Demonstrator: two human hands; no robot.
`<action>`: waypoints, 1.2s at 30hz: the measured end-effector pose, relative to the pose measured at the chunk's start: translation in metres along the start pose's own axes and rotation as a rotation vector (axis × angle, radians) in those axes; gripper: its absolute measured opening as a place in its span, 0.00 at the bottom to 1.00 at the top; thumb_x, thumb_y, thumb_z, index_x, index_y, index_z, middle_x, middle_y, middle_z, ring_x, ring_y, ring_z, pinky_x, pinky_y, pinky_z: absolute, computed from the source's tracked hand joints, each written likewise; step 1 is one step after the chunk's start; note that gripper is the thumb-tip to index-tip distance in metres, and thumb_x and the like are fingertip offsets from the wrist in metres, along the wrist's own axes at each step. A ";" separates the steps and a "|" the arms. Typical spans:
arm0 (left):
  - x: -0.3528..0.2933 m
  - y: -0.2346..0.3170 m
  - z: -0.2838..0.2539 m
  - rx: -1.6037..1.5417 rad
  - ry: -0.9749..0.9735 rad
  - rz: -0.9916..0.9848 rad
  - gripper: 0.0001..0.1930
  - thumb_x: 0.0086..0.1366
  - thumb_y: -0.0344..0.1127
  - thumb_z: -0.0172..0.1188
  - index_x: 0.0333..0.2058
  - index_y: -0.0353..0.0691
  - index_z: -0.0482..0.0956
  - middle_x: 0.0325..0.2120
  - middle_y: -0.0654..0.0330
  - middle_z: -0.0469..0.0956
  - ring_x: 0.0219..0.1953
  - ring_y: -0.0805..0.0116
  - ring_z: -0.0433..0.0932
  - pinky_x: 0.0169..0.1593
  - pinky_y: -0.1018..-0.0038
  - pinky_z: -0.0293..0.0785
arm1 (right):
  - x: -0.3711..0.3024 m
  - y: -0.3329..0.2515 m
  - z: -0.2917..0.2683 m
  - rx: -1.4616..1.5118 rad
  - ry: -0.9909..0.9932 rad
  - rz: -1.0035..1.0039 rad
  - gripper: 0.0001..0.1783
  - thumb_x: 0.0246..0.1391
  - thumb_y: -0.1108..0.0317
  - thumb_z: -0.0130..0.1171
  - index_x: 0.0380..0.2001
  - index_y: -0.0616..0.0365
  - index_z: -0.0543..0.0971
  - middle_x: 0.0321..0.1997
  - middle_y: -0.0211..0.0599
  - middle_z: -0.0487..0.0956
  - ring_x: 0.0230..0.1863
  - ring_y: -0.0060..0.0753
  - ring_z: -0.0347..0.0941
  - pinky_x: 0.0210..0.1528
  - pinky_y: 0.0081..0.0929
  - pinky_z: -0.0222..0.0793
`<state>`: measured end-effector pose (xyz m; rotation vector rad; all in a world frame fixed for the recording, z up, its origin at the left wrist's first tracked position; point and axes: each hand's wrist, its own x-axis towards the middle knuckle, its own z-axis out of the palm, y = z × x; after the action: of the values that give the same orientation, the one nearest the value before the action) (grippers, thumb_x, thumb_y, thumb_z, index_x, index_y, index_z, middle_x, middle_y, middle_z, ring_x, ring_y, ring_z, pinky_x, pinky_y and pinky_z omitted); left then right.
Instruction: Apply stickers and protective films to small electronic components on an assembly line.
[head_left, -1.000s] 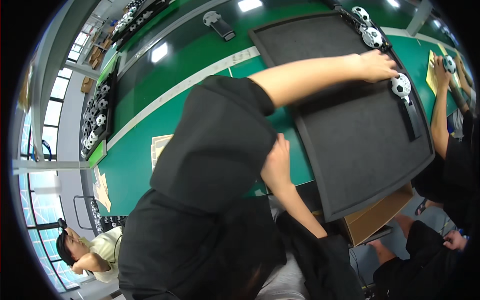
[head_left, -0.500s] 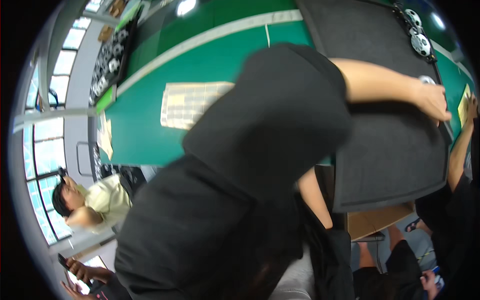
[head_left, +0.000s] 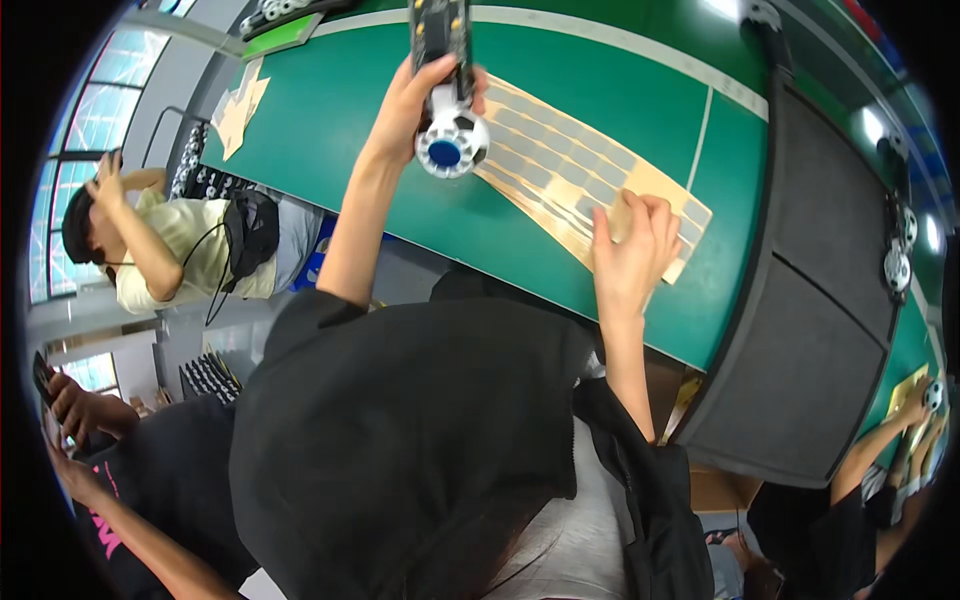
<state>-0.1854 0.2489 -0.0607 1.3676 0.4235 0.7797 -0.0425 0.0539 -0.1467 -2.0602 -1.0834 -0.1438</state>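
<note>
My left hand (head_left: 408, 108) is closed around a dark, narrow electronic device (head_left: 437, 32), held above the green table. A round end piece (head_left: 453, 143) with a black-and-white football pattern and a blue centre sits at its near end. To the right, my right hand (head_left: 635, 245) bends its fingers over a cream sheet of grey square stickers (head_left: 545, 145). Something cream-coloured shows between thumb and fingers; I cannot tell whether it is a loose piece or part of the sheet.
A black padded mat (head_left: 770, 370) covers the right side of the green table (head_left: 330, 110), with football-patterned pieces (head_left: 897, 268) along its far edge. Scraps of cream paper (head_left: 240, 112) lie at the left end. One person sits at left; others stand lower left and at right.
My left arm has come back from its stretch across the black mat, and that hand now holds the device. The view has swung, and my right hand is now at the sticker sheet.
</note>
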 end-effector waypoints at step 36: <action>-0.157 0.005 0.048 -0.109 0.071 -0.016 0.21 0.40 0.21 0.63 0.37 0.36 0.71 0.28 0.64 0.74 0.29 0.78 0.69 0.34 0.83 0.67 | -0.014 -0.116 -0.026 0.887 -0.210 0.068 0.07 0.46 0.75 0.56 0.25 0.57 0.67 0.26 0.29 0.65 0.27 0.20 0.59 0.34 0.13 0.57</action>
<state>-0.2614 0.1038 -0.0735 1.2368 0.4410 0.8285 -0.1304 0.0652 -0.0666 -1.3124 -0.9517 0.5145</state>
